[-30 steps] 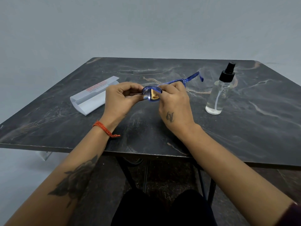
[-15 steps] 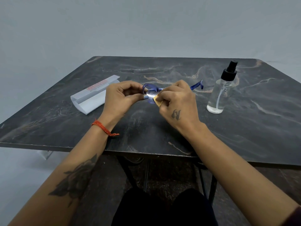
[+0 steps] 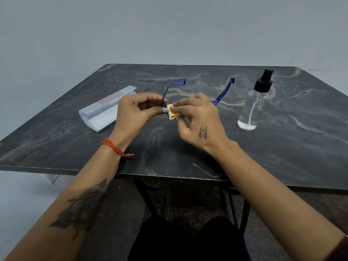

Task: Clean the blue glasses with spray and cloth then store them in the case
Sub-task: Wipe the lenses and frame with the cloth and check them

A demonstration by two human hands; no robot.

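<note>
My right hand [image 3: 199,119] pinches a small yellow cloth [image 3: 172,113] between thumb and forefinger, pressed against the front of the blue glasses [image 3: 222,95]. My left hand [image 3: 135,113] curls round the left end of the frame, where one arm hinges on, thumb and forefinger closed on it. So both hands are clamped: one on cloth, one on frame.

The glasses hang above the table [image 3: 282,157], between my hands and right at my fingertips. The front runs left to right across me, and both arms stand unfolded, pointing away from me toward the far edge. The cloth sits near the left end of the front, so I judge the wiping stroke runs along that left-to-right line, with my right hand doing the rubbing and my left steadying.

The white case [image 3: 103,115] lies open on the table just beyond my left hand, the nearer hand for it. The spray bottle [image 3: 254,108] stands upright to the right, apart from my right hand.

My fingers and the cloth cover most of the lenses; I cannot tell whether they are wet or clean. Only a short strip of frame shows under my right palm. The red print on the case is too small to read.
</note>
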